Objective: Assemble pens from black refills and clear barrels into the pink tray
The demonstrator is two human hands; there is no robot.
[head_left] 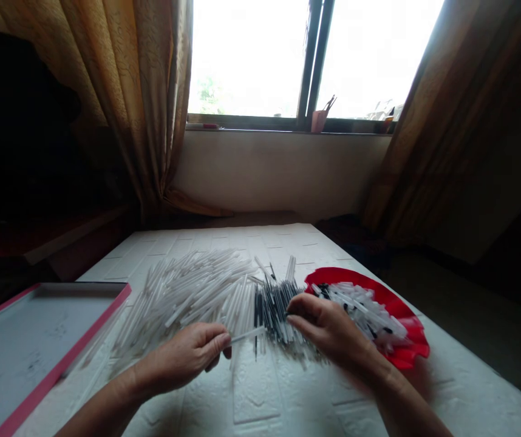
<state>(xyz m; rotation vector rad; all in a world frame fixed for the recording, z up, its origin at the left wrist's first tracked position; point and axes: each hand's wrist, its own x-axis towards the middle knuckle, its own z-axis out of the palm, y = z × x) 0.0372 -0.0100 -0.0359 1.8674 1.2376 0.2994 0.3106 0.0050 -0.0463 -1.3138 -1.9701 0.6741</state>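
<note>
The left hand (185, 358) pinches one clear tube (248, 335) near its end; the right hand (328, 331), fingers curled, touches the dark-tipped tubes (273, 309) (whether it grips any, I cannot tell), a red plate (333, 276) just beyond it.

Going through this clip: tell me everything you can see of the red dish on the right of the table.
The red dish looks like shallow, glossy plastic with a wavy rim. It lies on the white brick-textured table, holding a heap of short white tubes, some with black on them. The right hand overlaps its near edge; contact is unclear.

Bright window (248, 60), patterned brown curtains (151, 103), pale wall (279, 173) beneath the sill (246, 126)
</note>
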